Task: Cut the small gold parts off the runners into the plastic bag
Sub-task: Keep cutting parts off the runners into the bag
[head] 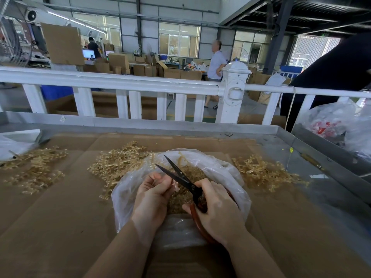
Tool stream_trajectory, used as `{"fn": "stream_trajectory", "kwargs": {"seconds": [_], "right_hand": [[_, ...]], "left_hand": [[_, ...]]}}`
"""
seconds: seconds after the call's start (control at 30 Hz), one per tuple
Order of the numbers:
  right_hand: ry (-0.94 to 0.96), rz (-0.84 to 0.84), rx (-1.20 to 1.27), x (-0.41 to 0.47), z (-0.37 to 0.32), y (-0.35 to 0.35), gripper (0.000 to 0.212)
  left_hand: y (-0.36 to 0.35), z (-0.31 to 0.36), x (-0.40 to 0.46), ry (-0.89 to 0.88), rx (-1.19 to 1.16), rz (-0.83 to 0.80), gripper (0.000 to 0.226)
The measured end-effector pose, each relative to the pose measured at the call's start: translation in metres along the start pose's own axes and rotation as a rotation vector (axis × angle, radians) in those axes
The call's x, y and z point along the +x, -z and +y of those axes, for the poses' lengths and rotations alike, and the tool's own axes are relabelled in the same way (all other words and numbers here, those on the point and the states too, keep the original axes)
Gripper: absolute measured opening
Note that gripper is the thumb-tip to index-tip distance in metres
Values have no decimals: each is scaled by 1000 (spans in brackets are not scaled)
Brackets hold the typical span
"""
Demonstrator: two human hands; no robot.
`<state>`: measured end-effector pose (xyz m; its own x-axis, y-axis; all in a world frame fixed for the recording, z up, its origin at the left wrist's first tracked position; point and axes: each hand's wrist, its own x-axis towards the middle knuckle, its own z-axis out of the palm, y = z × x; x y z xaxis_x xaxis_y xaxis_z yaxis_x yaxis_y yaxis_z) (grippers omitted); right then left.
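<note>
An open clear plastic bag [226, 177] lies on the cardboard in front of me, with loose small gold parts [180, 199] inside it. Over the bag, my right hand [216, 209] grips black scissors [180, 175] by their red-brown handles, blades apart and pointing up-left. My left hand [152, 195] pinches a small piece right at the blades; most of that piece is hidden by my fingers. A pile of gold runners [118, 167] lies just left of the bag.
More gold runners lie at the far left [34, 169] and to the right of the bag [263, 173]. Cardboard [60, 217] covers the metal tray table [313, 141]. Plastic bags [333, 121] sit at the right edge. A white railing [128, 81] stands behind; people stand beyond it.
</note>
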<state>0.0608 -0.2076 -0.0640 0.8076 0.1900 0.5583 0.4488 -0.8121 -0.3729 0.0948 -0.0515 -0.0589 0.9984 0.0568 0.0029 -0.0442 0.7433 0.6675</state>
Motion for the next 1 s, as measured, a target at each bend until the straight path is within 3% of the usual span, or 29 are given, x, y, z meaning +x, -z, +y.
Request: {"fn": "stream_trajectory", "kwargs": {"seconds": [0.43, 1.0], "right_hand": [[27, 15, 45, 2, -2, 2, 49], [39, -23, 60, 2, -3, 3, 39]], "left_hand": [[-4, -2, -3, -31, 122, -21, 32], [-2, 0, -4, 7, 94, -21, 32]]}}
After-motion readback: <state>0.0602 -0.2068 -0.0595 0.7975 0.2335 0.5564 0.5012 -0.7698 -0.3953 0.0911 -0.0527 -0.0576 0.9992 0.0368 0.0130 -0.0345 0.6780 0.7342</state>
